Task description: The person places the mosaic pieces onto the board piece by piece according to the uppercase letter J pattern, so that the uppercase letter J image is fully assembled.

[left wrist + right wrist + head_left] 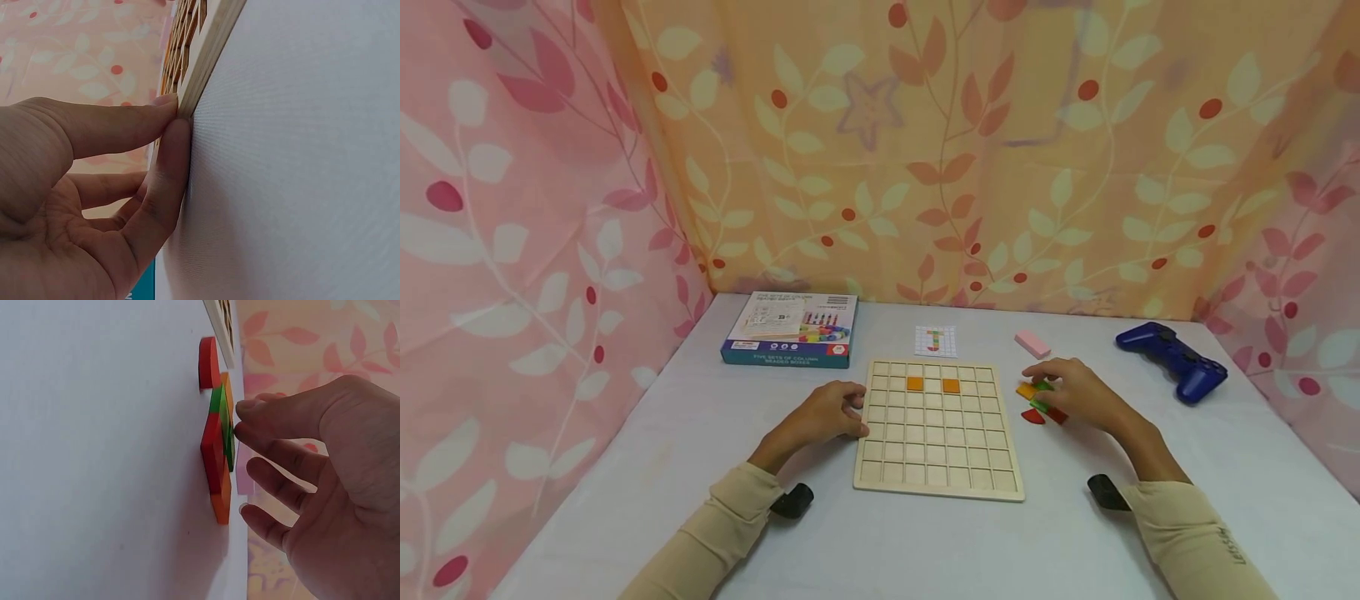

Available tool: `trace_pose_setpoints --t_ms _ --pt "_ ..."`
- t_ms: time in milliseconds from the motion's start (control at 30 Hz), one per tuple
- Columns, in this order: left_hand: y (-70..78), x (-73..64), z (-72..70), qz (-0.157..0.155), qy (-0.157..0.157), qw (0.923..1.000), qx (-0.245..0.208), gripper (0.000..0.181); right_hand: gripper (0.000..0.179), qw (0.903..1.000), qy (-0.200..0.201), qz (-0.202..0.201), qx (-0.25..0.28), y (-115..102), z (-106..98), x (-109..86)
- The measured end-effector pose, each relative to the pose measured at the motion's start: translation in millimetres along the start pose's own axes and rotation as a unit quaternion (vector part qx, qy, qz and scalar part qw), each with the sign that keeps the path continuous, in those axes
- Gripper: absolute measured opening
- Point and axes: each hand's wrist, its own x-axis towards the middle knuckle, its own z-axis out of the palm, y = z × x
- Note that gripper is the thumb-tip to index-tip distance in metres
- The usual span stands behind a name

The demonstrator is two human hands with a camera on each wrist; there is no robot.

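Note:
A square-celled wooden grid board [937, 433] lies flat on the white table, with two orange square tiles [914, 383] set in one of its upper rows. My left hand [829, 411] pinches the board's left edge; in the left wrist view, thumb [140, 125] and index finger sit at the wooden rim [209, 59]. Right of the board is a small cluster of red, green and orange tiles [1028, 390]. Over it hovers my right hand [1070, 392], fingers loosely bent, fingertips close to a green tile [223, 415]. A red rounded tile [209, 362] lies beside the cluster.
Behind the board lies a card with a coloured pattern [936, 341]. A pink block [1032, 344] sits behind the tiles, and a blue game controller [1172, 360] is farther right. At the back left stands a flat game box [793, 329]. Patterned curtains [925, 167] enclose the table.

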Motion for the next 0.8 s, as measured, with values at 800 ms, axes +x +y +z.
trace_pose_setpoints --t_ms 800 --pt "0.1 -1.1 -0.5 0.004 -0.002 1.0 -0.003 0.066 0.035 0.9988 0.009 0.038 -0.03 23.0 -4.1 0.2"
